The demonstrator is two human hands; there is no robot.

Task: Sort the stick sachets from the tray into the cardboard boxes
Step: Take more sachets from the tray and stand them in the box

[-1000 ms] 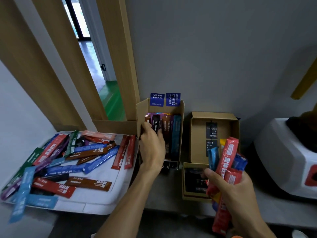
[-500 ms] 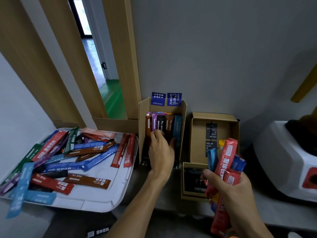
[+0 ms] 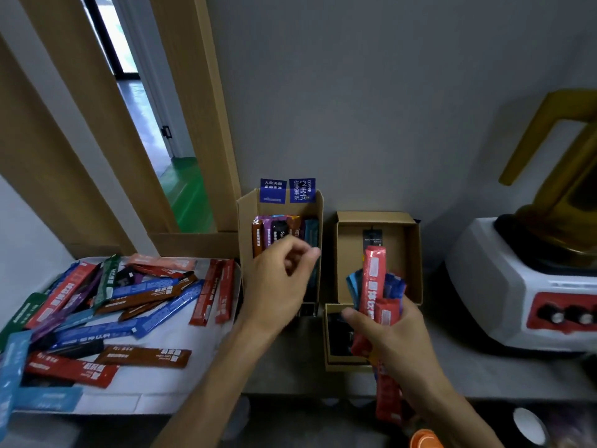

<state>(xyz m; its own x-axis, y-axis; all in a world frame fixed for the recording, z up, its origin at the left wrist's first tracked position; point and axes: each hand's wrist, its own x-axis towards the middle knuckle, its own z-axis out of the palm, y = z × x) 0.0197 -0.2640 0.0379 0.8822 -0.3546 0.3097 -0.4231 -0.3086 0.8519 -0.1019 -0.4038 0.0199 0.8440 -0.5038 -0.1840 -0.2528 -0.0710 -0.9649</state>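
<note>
Head view | left hand [image 3: 277, 282] withdrawn from left box [image 3: 247, 221], grip loosely open, empty; sachet judged deposited | right hand [image 3: 392, 337] grip closed on sachet bundle [image 3: 374, 286] | many sachets left on tray [image 3: 181, 399]; right box [image 3: 350, 260] almost empty.

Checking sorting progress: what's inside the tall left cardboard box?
Tall left cardboard box: upright stick sachets, brown, purple, black, teal. The left hand covers their lower parts.

We see red, blue, brown and green stick sachets [image 3: 106, 305] on a white tray [image 3: 161, 399], beside plain tan cardboard boxes [image 3: 378, 221].
</note>
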